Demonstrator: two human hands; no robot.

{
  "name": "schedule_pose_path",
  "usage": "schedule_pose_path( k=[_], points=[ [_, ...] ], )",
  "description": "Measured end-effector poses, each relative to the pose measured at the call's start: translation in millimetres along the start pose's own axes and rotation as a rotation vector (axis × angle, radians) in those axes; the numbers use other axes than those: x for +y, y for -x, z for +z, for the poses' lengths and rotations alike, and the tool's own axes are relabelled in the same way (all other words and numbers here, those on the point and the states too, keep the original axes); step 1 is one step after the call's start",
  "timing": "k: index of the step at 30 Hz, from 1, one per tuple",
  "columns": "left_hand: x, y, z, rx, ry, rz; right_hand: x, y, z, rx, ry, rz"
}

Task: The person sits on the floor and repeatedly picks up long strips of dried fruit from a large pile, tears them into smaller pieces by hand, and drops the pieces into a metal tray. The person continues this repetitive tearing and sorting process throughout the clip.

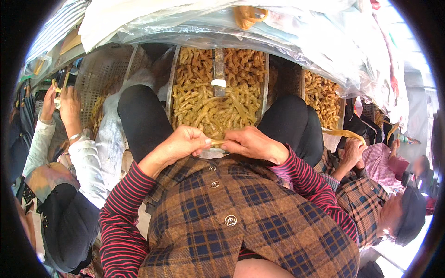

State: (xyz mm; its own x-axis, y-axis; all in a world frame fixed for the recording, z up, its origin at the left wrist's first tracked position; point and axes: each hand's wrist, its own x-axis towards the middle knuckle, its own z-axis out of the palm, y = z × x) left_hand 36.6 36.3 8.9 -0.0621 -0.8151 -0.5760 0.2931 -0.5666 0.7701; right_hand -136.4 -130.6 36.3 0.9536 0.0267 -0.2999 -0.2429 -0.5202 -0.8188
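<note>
My left hand [186, 141] and my right hand [248, 140] meet low over my lap. Between their pinched fingertips runs a short piece of yellowish food strip [217, 142], held at both ends. Just beyond them, between my knees, stands a long crate [170, 88] full of small knotted yellow-brown strips [193, 93]; they look like tofu-skin knots, though I cannot tell for sure. Some longer flat strips [240, 107] lie on top of the knots, near my hands. My fingers partly hide the near end of the crate.
A dark bar with a white band [219, 82] lies over the crate. Clear plastic sheeting [208, 31] covers the far side. At left, a co-worker's hands [70, 104] work beside a perforated crate [104, 66]. At right, another person's hand [351, 153] holds a strip near a filled crate [321, 100].
</note>
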Motion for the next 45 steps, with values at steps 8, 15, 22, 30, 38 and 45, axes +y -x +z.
schedule_pose_path(
  k=[8, 15, 22, 30, 38, 45],
  points=[
    [18.3, -2.1, -4.0, 0.128, -0.325, 0.33, 11.7, 5.4, -25.4, 0.055, -0.186, 0.129],
    [33.6, -11.5, 19.2, 0.1, -0.72, 0.58, -12.0, -1.1, -23.4, 0.105, -0.16, -0.01],
    [16.6, 7.9, 18.5, -0.008, -0.733, 0.467, -8.9, 28.0, -11.2, 0.07, -0.231, 0.007],
    [6.9, 19.4, -5.9, 0.063, -0.217, 0.201, 10.1, 29.8, -25.9, 0.038, -0.269, 0.221],
    [9.2, 7.1, 9.6, 0.046, -0.241, 0.263, -20.8, -8.0, 1.0, 0.064, 0.05, -0.07],
    [-7.6, 14.0, 3.6, -0.002, -0.462, 0.323, 7.1, 17.3, 10.7, 0.034, 0.022, -0.057]
  ],
)
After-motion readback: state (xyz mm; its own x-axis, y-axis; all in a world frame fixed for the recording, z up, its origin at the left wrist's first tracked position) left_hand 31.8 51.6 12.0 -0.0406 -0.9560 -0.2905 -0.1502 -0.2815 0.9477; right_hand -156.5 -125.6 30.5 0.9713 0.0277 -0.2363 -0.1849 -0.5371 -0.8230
